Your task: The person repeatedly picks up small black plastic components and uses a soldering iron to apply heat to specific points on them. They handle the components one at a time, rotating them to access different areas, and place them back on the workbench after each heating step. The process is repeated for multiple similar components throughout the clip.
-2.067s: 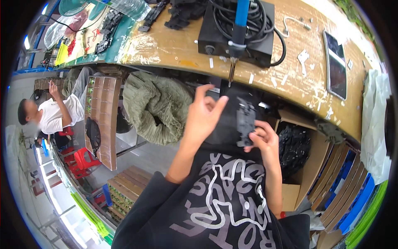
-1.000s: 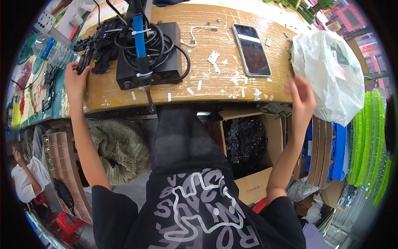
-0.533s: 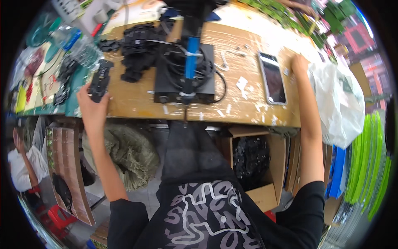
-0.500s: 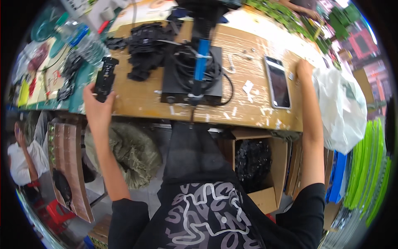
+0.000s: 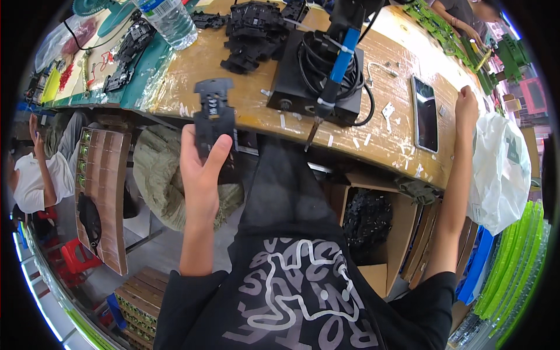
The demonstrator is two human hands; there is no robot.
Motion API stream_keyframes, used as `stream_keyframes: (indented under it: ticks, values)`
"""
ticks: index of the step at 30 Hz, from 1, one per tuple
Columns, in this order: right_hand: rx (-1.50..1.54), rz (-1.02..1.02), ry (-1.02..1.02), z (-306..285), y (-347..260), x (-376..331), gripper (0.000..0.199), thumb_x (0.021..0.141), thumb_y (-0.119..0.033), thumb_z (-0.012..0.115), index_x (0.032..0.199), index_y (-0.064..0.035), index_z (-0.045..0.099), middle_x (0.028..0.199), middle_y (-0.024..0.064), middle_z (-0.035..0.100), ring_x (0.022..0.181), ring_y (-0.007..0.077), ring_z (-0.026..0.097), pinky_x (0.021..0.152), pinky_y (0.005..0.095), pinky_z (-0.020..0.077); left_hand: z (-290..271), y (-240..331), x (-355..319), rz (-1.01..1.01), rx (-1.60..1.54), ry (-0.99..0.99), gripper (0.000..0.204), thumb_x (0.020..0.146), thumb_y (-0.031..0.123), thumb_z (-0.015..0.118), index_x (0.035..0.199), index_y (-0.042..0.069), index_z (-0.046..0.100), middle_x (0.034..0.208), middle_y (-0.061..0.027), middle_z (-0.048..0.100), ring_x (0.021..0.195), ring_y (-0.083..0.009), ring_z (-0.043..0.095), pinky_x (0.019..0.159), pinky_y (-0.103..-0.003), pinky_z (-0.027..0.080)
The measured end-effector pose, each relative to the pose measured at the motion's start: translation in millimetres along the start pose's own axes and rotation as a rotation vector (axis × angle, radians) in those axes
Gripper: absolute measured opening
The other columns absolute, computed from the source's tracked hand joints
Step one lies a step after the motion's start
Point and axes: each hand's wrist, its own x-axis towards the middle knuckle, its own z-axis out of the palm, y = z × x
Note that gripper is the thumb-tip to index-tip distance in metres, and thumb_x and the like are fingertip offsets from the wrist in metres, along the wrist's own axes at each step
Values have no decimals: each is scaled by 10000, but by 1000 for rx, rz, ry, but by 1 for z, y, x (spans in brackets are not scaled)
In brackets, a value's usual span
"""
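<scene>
The fingers of the left hand (image 5: 201, 169) were wrapped around a flat black plastic part (image 5: 214, 119), with the thumb pressed on its front. The part stood up out of the hand, just in front of the near edge of the wooden table (image 5: 245, 108). The hand was held up in the air, below the table edge.

The right hand (image 5: 466, 108) was stretched far out to the right. It lay on the right end of the table, near a white plastic bag (image 5: 501, 169). Its fingers were bent, but I could not tell if they held anything. A dark phone (image 5: 426, 114) lay flat on the table just beside that hand.

In the middle of the table sat a black box (image 5: 291, 87) with black cable coiled on top. A tool with a blue handle (image 5: 338, 61) leaned on it, its metal tip pointing down over the table edge. Behind the box was a pile of black parts (image 5: 254, 32). A clear water bottle (image 5: 169, 20) stood at the far left side of the table.

Under the table, a cardboard box (image 5: 396, 245) held more black parts. A green cloth bundle (image 5: 163, 175) lay beside the left arm. Another person in a white shirt (image 5: 32, 181) sat far off to the left.
</scene>
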Motion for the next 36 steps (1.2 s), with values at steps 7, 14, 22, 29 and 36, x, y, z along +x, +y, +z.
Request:
stream_keyframes:
  ticks: [7,14,22,29,36]
  values:
    - [1311,336,24,-123,-124,-144,71,757,10,591,820,13,560,746,96,600,677,147,583,655,250,470,18,-22,-55,20,148,-409,161,737,26,627,825,8,494,677,13,519,568,-14,441,489,-168,349]
    - [2077,256,-446,-136,-161,-209,189,671,124,588,811,12,527,944,138,532,855,211,550,754,317,457,39,-31,-74,13,383,-605,155,705,57,662,775,20,529,599,-18,505,492,-49,437,442,-197,338]
    - [2049,330,-749,-126,-157,-218,124,713,117,585,785,44,517,877,159,547,821,179,557,726,277,474,40,-34,-68,182,583,-752,154,684,111,666,763,38,556,623,-45,556,488,-174,529,441,-255,385]
    - [1946,405,-906,-125,-154,-224,89,736,93,577,782,45,518,874,145,556,809,168,566,729,275,474,38,-41,-68,269,633,-764,125,647,69,681,700,46,571,555,-26,536,431,-137,503,399,-239,336]
    - [1711,360,-939,-125,-163,-225,124,764,33,571,887,51,565,858,81,551,794,128,549,706,227,447,32,-43,-60,216,667,-805,172,669,147,677,729,35,560,570,-33,524,461,-133,495,438,-236,333]
